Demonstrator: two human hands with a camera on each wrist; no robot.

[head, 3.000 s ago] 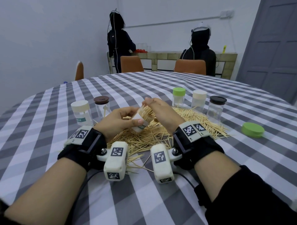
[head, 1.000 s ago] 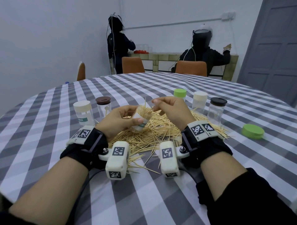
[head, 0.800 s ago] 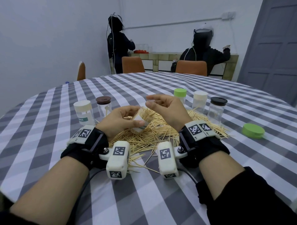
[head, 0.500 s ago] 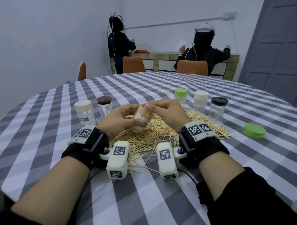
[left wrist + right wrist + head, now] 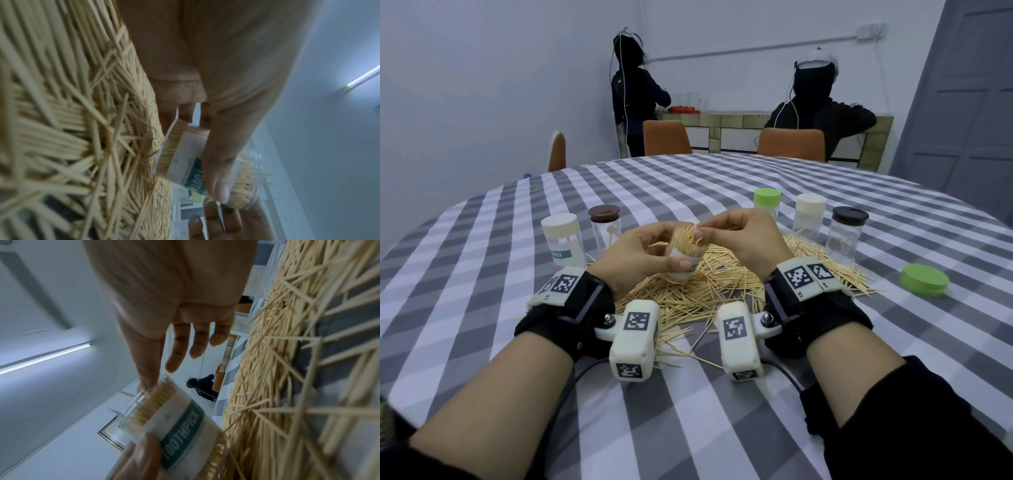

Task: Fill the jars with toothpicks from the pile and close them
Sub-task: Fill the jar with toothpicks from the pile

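Centre frame: my left hand [image 5: 640, 253] wraps the open jar [image 5: 683, 255], tilted over the pile [image 5: 709, 291]. Right hand [image 5: 743, 240], spread wide 0.8 s ago, now pinches the protruding toothpicks [image 5: 686, 236] (levelling them). Jar looks full; lid [image 5: 924, 279] next.

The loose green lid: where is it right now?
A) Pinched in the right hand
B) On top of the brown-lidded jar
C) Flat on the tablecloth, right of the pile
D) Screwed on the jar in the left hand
C: the loose green lid lies flat on the tablecloth to the right of the toothpick pile, while the jar gripped by the left hand is open and packed with toothpicks.
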